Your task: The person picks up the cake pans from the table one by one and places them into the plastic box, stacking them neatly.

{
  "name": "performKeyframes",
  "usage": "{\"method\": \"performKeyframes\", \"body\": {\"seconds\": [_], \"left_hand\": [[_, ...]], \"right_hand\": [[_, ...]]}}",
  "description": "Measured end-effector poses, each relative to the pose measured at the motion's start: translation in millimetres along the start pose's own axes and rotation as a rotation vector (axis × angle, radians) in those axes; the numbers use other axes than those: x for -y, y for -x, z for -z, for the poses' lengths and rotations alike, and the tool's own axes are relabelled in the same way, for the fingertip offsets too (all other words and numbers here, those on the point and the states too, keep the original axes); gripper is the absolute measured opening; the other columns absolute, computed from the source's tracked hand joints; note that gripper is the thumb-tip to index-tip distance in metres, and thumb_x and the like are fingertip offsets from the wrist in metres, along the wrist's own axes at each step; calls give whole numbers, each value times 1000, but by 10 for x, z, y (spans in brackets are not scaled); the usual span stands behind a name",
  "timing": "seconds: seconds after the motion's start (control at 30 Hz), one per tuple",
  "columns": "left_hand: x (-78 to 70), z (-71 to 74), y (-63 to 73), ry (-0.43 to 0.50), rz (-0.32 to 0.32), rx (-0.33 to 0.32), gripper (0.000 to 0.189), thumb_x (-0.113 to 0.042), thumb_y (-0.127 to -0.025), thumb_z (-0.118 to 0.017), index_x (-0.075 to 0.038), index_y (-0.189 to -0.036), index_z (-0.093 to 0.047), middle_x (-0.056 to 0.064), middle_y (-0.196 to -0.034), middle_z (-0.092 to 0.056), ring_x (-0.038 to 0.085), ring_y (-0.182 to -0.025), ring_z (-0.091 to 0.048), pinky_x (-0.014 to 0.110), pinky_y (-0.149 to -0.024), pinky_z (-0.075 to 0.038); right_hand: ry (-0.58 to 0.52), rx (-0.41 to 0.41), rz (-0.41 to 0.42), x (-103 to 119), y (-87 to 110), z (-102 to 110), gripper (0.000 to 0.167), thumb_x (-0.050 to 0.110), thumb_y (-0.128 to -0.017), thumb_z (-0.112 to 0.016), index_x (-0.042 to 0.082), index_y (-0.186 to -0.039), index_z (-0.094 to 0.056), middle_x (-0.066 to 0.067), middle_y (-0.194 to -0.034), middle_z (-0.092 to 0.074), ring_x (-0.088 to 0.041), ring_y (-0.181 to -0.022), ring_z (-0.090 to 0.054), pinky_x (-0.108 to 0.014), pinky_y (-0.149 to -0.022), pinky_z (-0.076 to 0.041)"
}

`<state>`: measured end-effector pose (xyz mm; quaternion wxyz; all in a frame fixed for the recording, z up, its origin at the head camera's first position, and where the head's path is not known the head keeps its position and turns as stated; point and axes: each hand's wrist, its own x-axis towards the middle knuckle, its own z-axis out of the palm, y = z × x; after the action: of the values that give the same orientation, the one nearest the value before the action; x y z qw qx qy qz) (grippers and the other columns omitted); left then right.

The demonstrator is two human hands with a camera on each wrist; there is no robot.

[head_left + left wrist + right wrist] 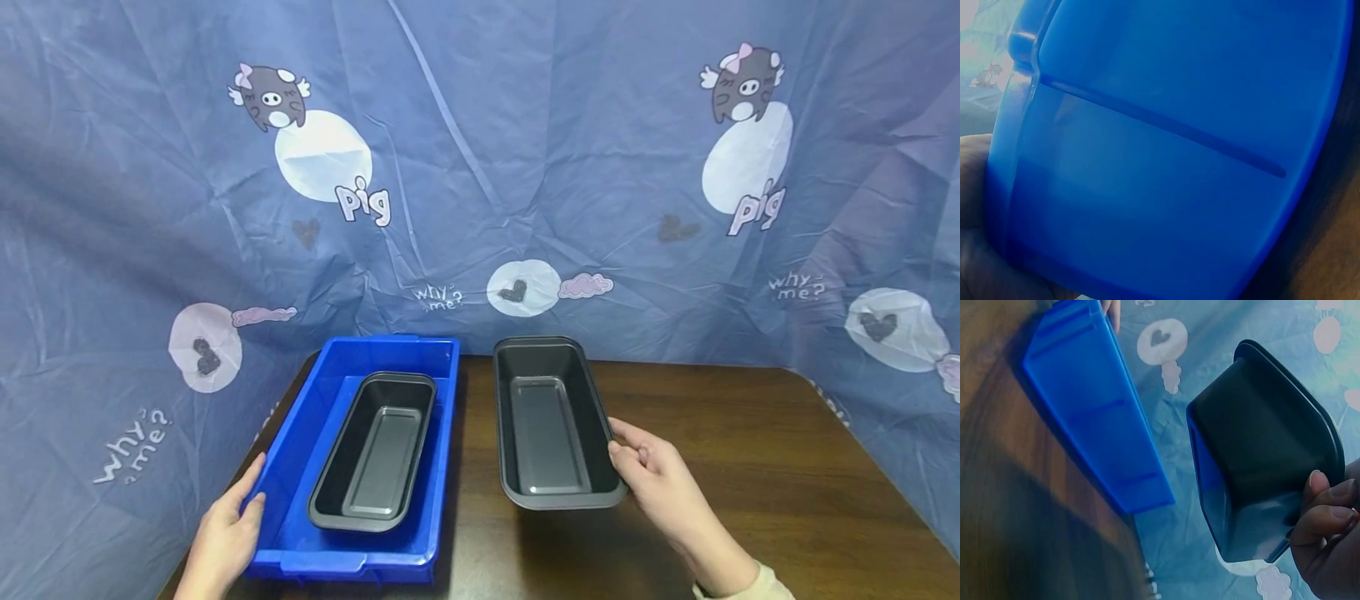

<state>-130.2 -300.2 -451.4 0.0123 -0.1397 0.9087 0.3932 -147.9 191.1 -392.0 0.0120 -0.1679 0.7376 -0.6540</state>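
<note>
My right hand [660,479] grips the right rim of a dark grey loaf pan [549,433], thumb over the edge and fingers against its outside wall. That pan is raised off the table, and its underside and outer walls show in the right wrist view. Another loaf pan [390,454], of the same kind, lies inside a blue plastic bin [452,433]. My left hand [225,533] holds the bin's left rim. In the left wrist view the bin's wall [1147,187] fills most of the picture, with part of the hand at the left edge.
A brown wooden table [720,433] lies under everything and stretches to the right. Behind and at both sides hangs a blue printed cloth [465,125] with pig drawings, close against the table's back edge.
</note>
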Motion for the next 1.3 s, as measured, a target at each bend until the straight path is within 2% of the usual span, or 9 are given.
{"method": "performKeyframes", "body": {"seconds": [0.3,0.53,0.57,0.83,1.03,1.2,1.3], "left_hand": [[-16,-2,-12,-1,0,-11,57,-6,-103,-33,-10,-156,-14,31,-154,-18,52,-140,-17,64,-113,-15],[-5,-7,-7,-10,-1,-38,57,-5,-101,-34,-9,-156,-17,32,-152,-21,52,-139,-20,65,-111,-17],[-4,-7,-6,-13,-2,-41,57,-6,-101,-34,-9,-156,-18,32,-152,-21,52,-139,-20,65,-111,-17],[-4,-14,-13,-17,-1,-36,56,-6,-102,-34,-9,-155,-17,31,-153,-21,52,-139,-20,65,-112,-17],[8,-24,-6,-15,-5,-32,56,-6,-102,-35,-8,-155,-17,32,-153,-21,52,-139,-20,65,-112,-16],[14,-21,2,-15,-9,-41,56,-6,-102,-35,-8,-155,-19,32,-152,-22,52,-139,-21,64,-112,-17],[15,-19,6,-11,-1,-36,56,-6,-102,-34,-9,-155,-18,32,-152,-21,53,-139,-20,66,-111,-17]], "right_hand": [[-55,37,-24,30,-118,-181,48,1,-102,-40,-23,-140,-24,-37,-108,-63,-19,-90,-70,-26,-70,-59],[-79,30,-21,9,-220,-315,45,0,-101,-42,-21,-140,-30,-35,-98,-65,-11,-71,-66,-21,-52,-52],[-83,29,-21,4,-232,-332,45,0,-101,-42,-21,-140,-31,-35,-98,-65,-11,-74,-67,-22,-53,-53],[-120,24,-61,-43,-285,-464,45,1,-101,-42,-18,-141,-32,-28,-85,-66,-5,-48,-45,-16,-41,-37],[-124,44,-83,-69,-302,-544,46,3,-102,-43,-16,-142,-31,-32,-92,-67,-6,-45,-46,-17,-38,-34],[-120,56,-78,-72,-315,-602,49,3,-101,-43,-19,-142,-27,-30,-92,-67,-6,-50,-51,-17,-41,-38],[-124,58,-88,-65,-325,-628,49,3,-102,-42,-19,-142,-27,-31,-93,-67,-5,-49,-50,-16,-41,-38]]}}
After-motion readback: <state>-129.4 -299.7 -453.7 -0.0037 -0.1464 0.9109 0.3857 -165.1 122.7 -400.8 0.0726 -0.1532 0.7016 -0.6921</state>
